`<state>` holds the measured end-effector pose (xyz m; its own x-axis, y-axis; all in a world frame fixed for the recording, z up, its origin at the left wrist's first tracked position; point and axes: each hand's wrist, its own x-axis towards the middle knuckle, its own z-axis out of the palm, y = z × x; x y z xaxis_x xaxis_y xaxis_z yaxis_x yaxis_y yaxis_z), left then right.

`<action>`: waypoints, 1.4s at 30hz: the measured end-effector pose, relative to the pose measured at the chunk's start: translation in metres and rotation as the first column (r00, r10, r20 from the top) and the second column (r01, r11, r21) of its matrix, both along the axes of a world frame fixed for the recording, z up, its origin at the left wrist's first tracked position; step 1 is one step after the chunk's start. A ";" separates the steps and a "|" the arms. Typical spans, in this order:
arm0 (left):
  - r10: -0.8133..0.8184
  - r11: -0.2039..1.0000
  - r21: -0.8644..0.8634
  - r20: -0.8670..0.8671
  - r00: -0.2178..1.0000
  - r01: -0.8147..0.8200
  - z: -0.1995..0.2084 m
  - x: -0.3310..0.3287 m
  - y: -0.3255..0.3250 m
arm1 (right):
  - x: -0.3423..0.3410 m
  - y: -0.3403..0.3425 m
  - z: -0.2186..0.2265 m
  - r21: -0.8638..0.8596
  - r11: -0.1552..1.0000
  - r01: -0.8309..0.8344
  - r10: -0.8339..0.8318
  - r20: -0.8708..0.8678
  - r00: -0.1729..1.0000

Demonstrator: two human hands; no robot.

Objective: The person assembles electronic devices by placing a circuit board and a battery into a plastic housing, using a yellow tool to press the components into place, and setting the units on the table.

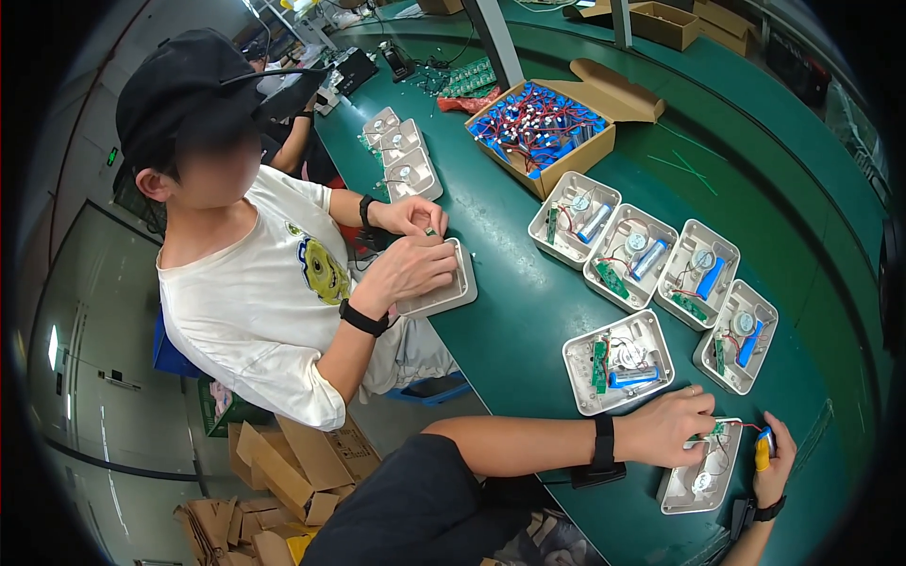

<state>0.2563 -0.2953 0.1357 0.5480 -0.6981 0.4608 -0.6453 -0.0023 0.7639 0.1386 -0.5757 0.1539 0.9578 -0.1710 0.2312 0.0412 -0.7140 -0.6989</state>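
A pale plastic housing [672,497] lies near the table's edge, with a round speaker [702,483] inside. My left hand [668,426] reaches over it from the left, fingers curled down onto a green circuit board [719,429] at its far end; the fingertips are partly hidden. To the right of the housing, my right hand [776,462] grips a blue cylindrical battery [767,434], mostly covered by the fingers. Something yellow wraps one of those fingers. A thin red wire [744,424] runs from the battery to the board area.
Just beyond stands a housing [578,391] with board, speaker and battery; several similar ones [630,247] form a row farther back. A cardboard box [552,132] holds many wired blue batteries. At left, a co-worker [245,255] handles another housing [451,300]. Flattened cartons [283,472] lie below.
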 end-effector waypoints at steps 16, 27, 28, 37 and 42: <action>-0.006 0.999 -0.033 0.033 0.999 0.007 -0.005 0.007 0.003 | 0.012 0.009 0.014 0.076 0.994 -0.078 0.077 0.012 0.997; -0.019 1.000 -0.011 0.029 0.999 0.019 -0.003 0.004 0.003 | 0.008 0.001 -0.002 0.062 0.998 -0.034 0.035 -0.017 0.999; -0.004 1.000 -0.019 0.043 0.999 0.004 -0.003 0.009 0.004 | 0.009 0.001 0.000 0.063 0.998 -0.026 0.027 -0.023 0.999; -0.008 1.000 0.030 0.006 1.000 0.008 -0.007 0.007 0.000 | 0.008 -0.005 -0.002 0.135 0.989 -0.053 0.058 -0.032 0.998; 0.005 1.000 -0.007 -0.001 1.000 -0.005 -0.008 -0.001 -0.001 | 0.002 -0.005 0.001 0.171 0.984 -0.057 0.072 -0.081 0.994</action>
